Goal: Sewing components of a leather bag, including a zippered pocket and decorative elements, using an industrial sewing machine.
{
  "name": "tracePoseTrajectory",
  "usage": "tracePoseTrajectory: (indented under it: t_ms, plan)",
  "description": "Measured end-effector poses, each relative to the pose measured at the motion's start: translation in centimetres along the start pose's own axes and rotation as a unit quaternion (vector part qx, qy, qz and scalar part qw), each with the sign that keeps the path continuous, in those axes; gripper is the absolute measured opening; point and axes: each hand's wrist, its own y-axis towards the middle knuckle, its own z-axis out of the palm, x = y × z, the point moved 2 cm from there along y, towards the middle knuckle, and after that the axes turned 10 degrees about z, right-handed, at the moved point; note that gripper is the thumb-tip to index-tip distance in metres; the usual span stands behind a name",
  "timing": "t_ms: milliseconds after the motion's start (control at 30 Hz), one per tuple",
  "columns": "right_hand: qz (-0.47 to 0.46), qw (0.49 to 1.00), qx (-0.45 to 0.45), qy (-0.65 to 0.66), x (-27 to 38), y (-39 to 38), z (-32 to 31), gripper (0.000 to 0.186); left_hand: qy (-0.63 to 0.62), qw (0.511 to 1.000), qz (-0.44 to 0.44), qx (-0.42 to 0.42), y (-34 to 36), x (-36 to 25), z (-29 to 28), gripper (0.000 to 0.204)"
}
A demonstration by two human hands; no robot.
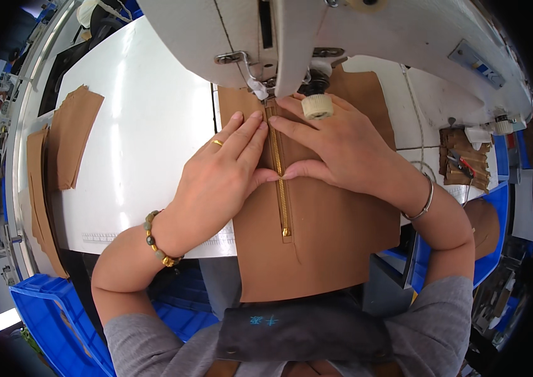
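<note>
A brown leather-like panel point(329, 232) lies flat under the head of a white sewing machine point(210, 31) and hangs over the table's front edge. Down its middle runs a gold-toothed zipper point(284, 210) set in a narrow slot, its far end near the presser foot. My left hand point(219, 166) rests flat on the panel left of the zipper, fingers stretched forward. On the other side, my right hand point(342, 141) presses the panel with fingers spread, partly behind a cream knob point(317, 107). Both thumb tips touch down at the zipper. A loose thread trails below the zipper's near end.
Brown panels point(76, 141) are stacked at the table's left edge. Small brown pieces point(467, 160) with red-handled snips point(461, 163) lie at the right. Blue bins point(46, 314) stand at lower left and right point(499, 213). A ruler strip point(100, 238) runs along the front edge.
</note>
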Motion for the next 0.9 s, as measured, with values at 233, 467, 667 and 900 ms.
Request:
tracePoseTrajectory:
  t_ms: [233, 467, 667, 900]
  plan:
    - [-0.002, 0.999, -0.018, -0.052, 0.38, 0.17, -0.72, 0.065, 0.026, 1.000, 0.014, 0.010, 0.16, 0.25, -0.35, 0.069]
    - [0.022, 0.997, -0.019, -0.068, 0.22, 0.44, -0.42, 0.063, -0.012, 1.000, -0.005, -0.019, 0.05, 0.40, -0.21, 0.073]
    - [0.020, 0.998, -0.041, -0.047, 0.35, 0.11, -0.31, 0.068, 0.010, 1.000, -0.001, -0.023, 0.10, 0.19, 0.20, 0.075]
    - [0.031, 0.999, -0.015, -0.041, 0.29, 0.01, -0.35, 0.071, 0.040, 0.999, 0.015, -0.016, 0.28, 0.10, 0.33, 0.074]
